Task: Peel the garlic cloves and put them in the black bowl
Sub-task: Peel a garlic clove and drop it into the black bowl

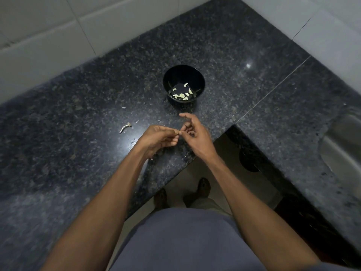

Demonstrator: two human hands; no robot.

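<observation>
A black bowl [183,75] stands on the dark granite counter and holds several pale peeled garlic cloves [182,95]. Just in front of it, my left hand [159,138] and my right hand [195,133] meet fingertip to fingertip over the counter. A small garlic clove [179,132] is pinched between them, mostly hidden by the fingers. My right index finger sticks out toward the bowl.
A garlic stem scrap [125,127] and small skin flakes lie on the counter [78,114] left of my hands. The counter's inner corner edge is just below my right hand. A steel sink [343,145] sits at the right. Tiled walls border the counter behind.
</observation>
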